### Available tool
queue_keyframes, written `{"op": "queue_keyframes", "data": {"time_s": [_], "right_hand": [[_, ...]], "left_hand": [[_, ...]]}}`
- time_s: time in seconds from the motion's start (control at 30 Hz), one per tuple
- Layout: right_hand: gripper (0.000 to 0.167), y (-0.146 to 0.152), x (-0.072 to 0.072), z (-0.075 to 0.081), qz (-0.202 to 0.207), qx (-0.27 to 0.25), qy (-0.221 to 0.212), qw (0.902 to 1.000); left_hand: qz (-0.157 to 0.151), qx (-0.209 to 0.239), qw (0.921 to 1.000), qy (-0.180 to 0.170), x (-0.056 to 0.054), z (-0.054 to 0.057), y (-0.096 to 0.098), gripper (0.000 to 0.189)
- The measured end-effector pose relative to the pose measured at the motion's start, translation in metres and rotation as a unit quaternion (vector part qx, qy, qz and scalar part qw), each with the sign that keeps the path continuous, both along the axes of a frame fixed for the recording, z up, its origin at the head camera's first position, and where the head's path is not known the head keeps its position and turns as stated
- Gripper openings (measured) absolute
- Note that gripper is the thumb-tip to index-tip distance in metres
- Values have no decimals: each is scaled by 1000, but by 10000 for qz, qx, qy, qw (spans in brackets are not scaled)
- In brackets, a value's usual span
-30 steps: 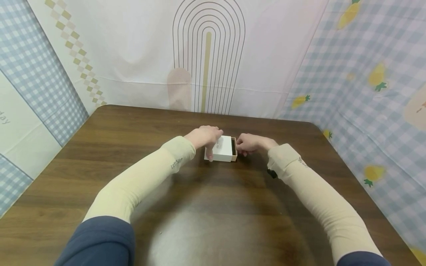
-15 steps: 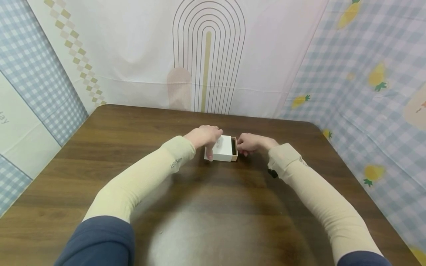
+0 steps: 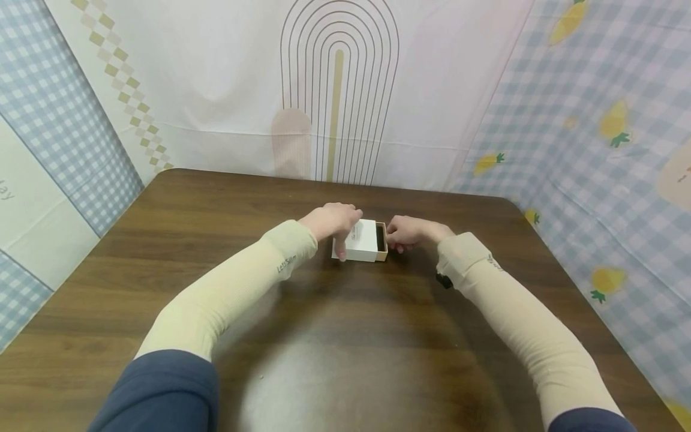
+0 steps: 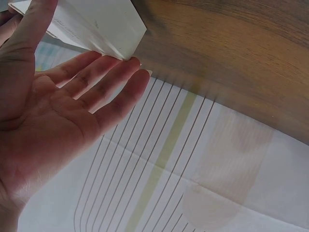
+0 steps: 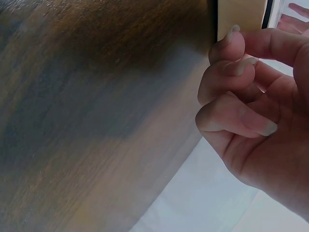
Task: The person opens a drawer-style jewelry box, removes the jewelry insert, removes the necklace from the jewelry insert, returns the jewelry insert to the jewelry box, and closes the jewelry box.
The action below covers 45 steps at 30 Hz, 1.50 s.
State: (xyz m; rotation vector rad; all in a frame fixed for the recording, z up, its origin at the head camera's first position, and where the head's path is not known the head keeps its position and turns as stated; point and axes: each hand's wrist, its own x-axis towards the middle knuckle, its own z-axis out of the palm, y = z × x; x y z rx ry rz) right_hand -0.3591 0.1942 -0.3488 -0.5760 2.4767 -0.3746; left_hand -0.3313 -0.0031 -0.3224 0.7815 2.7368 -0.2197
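Observation:
A small white box sleeve (image 3: 364,237) lies on the table, with faint print on its top. From its right end sticks out a tan-edged drawer (image 3: 381,257) with a dark inside. My left hand (image 3: 336,222) holds the sleeve across its width, thumb on the near side and fingertips on the far side. In the left wrist view those fingers run nearly straight to the edge of the sleeve (image 4: 104,26). My right hand (image 3: 408,232) pinches the drawer's outer end. The right wrist view has thumb and forefinger meeting at the drawer (image 5: 241,17), the other fingers curled.
The brown wooden table (image 3: 335,336) spreads around the box on all sides. A patterned white cloth (image 3: 227,78) hangs behind its far edge, and blue checked cloth (image 3: 572,156) hangs along the right. A dark band (image 3: 444,281) shows under the right cuff.
The drawer has come slightly farther out of the sleeve to the right, and my right hand has shifted a little right with it. My left hand stays in place.

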Motion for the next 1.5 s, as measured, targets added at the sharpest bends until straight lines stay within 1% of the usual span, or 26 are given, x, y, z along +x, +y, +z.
{"op": "queue_keyframes", "data": {"time_s": [0.17,0.53,1.07,1.5], "right_hand": [[27,1,1,1,-12,-19,0,10000],[27,3,2,0,-12,-75,-64,10000],[25,5,3,2,-95,-74,-67,9999],[25,8,2,0,-49,-137,-90,9999]], "left_hand": [[16,-50,10000,45,0,0,0,95],[53,-19,10000,-7,1,-2,0,93],[36,-79,10000,-25,1,0,1,94],[36,-120,9999,-41,1,0,2,97]]}}
